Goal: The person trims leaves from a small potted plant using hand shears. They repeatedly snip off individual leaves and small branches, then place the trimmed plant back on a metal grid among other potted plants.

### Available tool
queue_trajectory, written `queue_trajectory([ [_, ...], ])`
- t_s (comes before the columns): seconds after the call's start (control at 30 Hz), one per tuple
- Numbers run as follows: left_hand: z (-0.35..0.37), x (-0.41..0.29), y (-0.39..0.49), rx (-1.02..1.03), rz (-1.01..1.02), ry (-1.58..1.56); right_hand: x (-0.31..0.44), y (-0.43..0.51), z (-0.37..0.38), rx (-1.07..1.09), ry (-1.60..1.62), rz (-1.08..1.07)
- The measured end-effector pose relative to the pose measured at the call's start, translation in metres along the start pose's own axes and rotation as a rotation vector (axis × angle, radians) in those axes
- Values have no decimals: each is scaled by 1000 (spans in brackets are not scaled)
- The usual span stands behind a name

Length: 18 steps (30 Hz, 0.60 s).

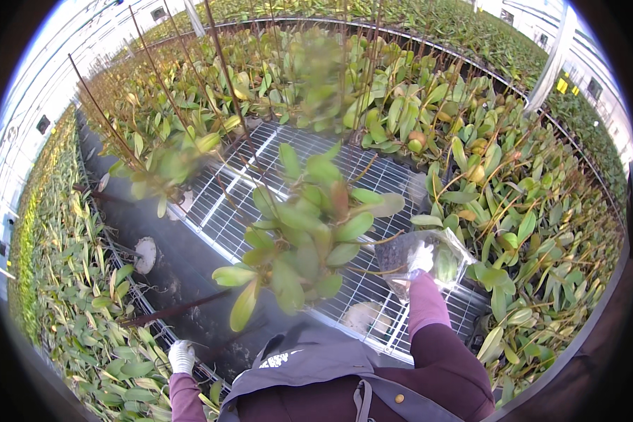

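My left hand [182, 357], in a white glove, is low at the left beside the edge of a plant bench; its fingers are curled, and whether they hold anything is unclear. My right hand [422, 257], also in a white glove, is at a clear plastic bag [446, 258] with something green inside, over the wire mesh bench [369, 174]. Bag and glare hide its fingers. A leafy potted-type plant [300, 232] with oval green leaves rises in front of me, blurred and close to the camera; its base is hidden.
Dense leafy plants [527, 227] cover the bench to the right and beyond the mesh. Thin dark stakes [227, 68] stand upright at the back. Another plant bench [111, 295] runs along the left, across a dark aisle [179, 285]. A white post [551, 66] rises at the right.
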<state>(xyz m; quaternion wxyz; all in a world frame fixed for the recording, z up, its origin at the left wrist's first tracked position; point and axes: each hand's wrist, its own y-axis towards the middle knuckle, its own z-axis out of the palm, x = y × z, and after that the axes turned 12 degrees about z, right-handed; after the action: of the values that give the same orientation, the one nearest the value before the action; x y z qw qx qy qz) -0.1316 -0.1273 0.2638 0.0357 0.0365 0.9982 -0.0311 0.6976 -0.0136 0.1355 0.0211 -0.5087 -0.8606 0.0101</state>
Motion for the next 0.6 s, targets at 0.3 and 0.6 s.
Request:
queue_trajectory([
  [0.3,15,-104,40,147,67,-239,-44,52,-3,184,520,41],
  [0.6,19,-137,91,224,220,-320,-72,38,-39,1312,2054,850],
])
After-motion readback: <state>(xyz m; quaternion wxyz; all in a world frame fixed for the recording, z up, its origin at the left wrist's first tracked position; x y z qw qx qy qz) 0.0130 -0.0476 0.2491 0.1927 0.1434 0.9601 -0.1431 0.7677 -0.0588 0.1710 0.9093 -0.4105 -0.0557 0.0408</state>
